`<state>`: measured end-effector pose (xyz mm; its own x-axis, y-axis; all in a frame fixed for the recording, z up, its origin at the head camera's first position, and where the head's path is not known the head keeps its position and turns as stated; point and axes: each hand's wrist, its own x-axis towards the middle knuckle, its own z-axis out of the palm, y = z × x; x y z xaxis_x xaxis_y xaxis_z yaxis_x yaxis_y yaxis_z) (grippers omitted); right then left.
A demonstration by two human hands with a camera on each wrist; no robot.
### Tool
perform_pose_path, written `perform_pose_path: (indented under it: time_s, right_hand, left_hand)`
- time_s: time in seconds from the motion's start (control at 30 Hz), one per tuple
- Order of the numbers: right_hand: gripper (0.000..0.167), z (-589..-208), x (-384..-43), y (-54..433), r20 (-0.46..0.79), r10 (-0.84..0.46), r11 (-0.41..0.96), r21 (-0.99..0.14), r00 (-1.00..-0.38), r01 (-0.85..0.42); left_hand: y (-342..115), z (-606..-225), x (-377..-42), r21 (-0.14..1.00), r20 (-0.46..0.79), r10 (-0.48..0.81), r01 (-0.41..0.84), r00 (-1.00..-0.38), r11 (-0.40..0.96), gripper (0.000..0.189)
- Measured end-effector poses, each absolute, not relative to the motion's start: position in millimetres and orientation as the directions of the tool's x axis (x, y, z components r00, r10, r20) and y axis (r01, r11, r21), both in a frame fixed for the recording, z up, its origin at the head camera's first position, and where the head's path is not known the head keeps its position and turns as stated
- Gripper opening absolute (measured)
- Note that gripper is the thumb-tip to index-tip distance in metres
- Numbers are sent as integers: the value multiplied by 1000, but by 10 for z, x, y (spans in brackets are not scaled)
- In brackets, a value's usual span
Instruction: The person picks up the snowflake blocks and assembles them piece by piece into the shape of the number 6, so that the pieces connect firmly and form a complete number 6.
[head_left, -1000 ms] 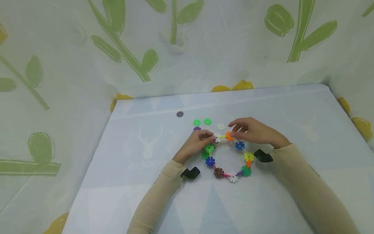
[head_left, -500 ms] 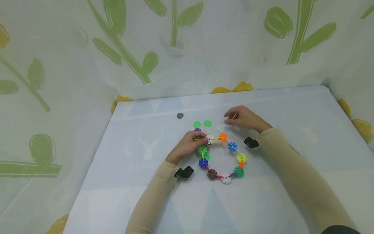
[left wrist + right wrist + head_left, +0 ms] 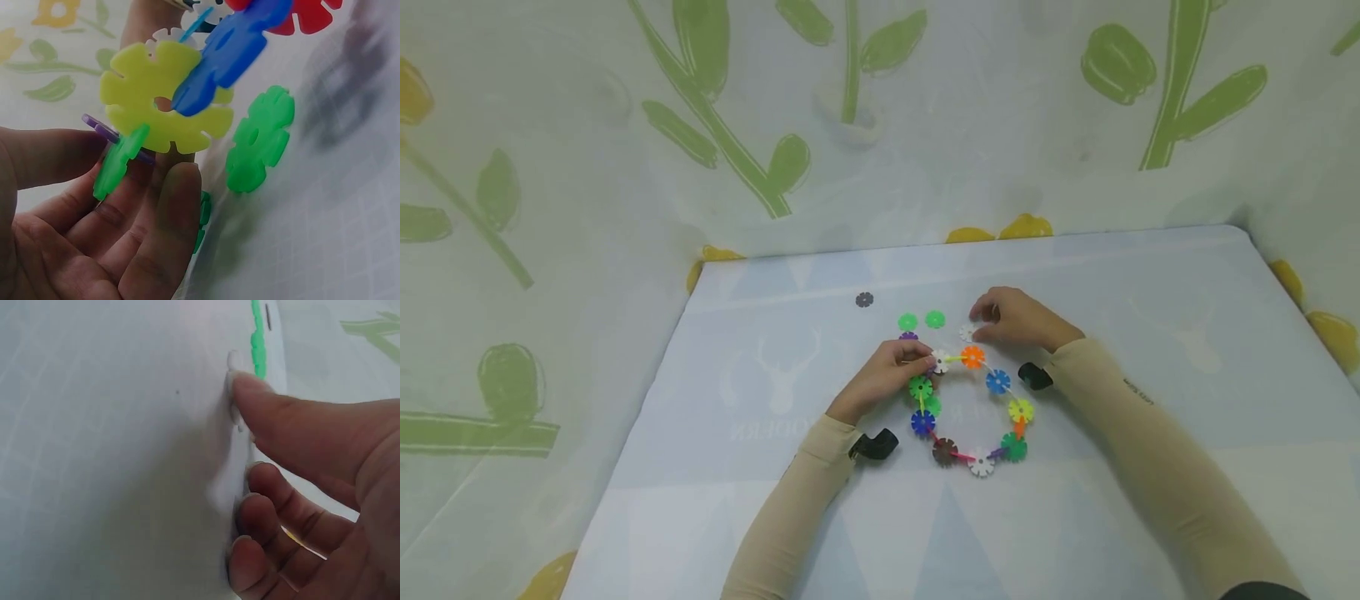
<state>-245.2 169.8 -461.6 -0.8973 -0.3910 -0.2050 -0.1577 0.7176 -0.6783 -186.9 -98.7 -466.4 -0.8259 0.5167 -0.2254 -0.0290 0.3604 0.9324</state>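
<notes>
A ring of interlocking plastic snowflake discs, with an orange disc and a light-blue disc among them, lies on the table. My left hand pinches the ring at its upper left, beside a white disc. In the left wrist view, its thumb and fingers hold a small green disc crossed by a purple disc, close to a yellow disc. My right hand is over a loose white disc; its thumb touches that disc in the right wrist view, the other fingers spread apart from it.
Two loose green discs, one a light-green disc, lie behind the ring with a purple disc. Farther back is a dark grey disc. A leaf-patterned curtain borders the pale table.
My right hand has left the orange disc and moved back and left to the loose white disc. My left hand has shifted slightly left, taking the ring with it.
</notes>
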Motion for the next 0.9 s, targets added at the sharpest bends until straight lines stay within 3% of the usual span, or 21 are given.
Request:
perform_pose_path:
  time_s: [0.47,0.73,0.9]
  right_hand:
    - [8,-4612,-2398,1787,-172,-429,638,-752,-887,-163]
    - [26,-4547,-2311,1848,-48,-442,508,-837,-896,-206]
    - [16,-4469,-2245,1805,11,-483,487,-828,-876,-279]
  left_hand:
    - [-973,-4692,-1895,931,-246,512,-53,-823,362,26]
    - [-965,-4686,-1873,936,-235,520,-47,-821,350,27]
    - [-959,-4707,-1856,936,-248,521,-63,-817,346,26]
